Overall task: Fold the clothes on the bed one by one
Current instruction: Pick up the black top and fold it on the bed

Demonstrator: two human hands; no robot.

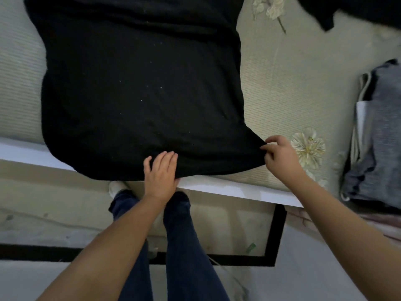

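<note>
A large black garment [138, 88] lies spread flat on the bed, its hem along the near edge. My left hand [161, 170] rests flat on that hem near the middle, fingers together and extended, holding nothing. My right hand [280, 155] pinches the hem's right corner between thumb and fingers and draws it out to a point. Both forearms reach in from below.
The bed has a pale striped sheet with flower prints [308, 146] and a white front edge [238, 190]. A pile of grey and white clothes [377, 131] sits at the right. Another dark garment [355, 9] lies at the top right. My legs stand below, on a black-bordered mat [280, 235].
</note>
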